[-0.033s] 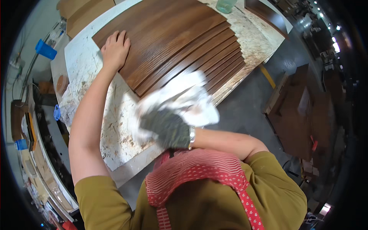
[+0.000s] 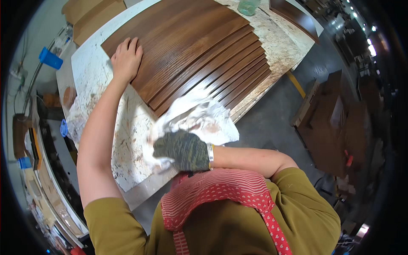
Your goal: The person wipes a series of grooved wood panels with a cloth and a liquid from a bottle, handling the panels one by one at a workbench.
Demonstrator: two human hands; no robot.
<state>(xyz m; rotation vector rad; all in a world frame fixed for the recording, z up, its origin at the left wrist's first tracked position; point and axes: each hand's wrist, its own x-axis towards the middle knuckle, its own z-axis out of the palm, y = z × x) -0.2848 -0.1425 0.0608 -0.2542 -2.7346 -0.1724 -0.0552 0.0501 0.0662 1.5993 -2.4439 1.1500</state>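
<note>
Bare left hand [image 2: 126,59] lies flat on ribbed brown wooden panels [image 2: 191,46] (upper centre); gloved right hand [image 2: 183,149] clutches a crumpled white cloth [image 2: 204,117] on the stained counter [image 2: 127,140].

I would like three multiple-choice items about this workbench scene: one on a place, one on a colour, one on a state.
1. Where does the left hand rest?
A. on the brown panel
B. on the floor
C. on the blue cup

2. What colour is the rag?
A. black
B. white
C. red

3. How is the right hand?
A. bare and open
B. gloved, gripping the rag
C. out of view

Answers: 1 A, the palm lies flat on the panel's corner; 2 B, the crumpled cloth is white; 3 B, a dark glove clutches the rag.
</note>
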